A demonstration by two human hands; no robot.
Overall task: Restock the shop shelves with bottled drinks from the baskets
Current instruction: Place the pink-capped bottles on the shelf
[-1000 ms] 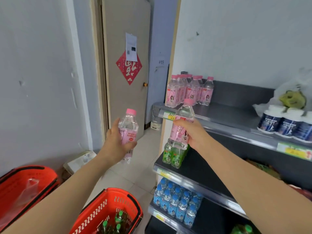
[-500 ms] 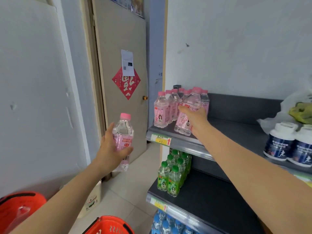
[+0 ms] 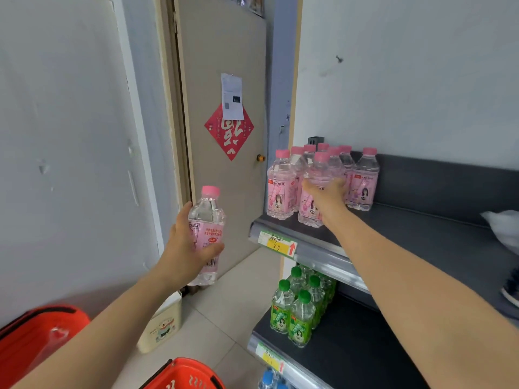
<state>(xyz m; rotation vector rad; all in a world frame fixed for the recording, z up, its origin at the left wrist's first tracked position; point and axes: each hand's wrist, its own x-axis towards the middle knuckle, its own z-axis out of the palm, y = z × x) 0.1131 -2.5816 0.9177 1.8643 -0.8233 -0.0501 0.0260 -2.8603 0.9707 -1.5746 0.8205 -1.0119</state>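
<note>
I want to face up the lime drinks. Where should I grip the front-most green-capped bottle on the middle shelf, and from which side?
Wrap the front green-capped bottle around its clear shoulder above the label, probably from the aisle and the right-hand side: it stands upright at the shelf edge, and other green bottles crowd its left and back.

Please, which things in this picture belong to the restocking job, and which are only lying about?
Job:
- left hand holding pink-capped bottle
- right hand gripping second bottle on top shelf
- pink bottle row
- red baskets

Lying about:
- cream bin
- red door sign
- paper note
- white bag
</note>
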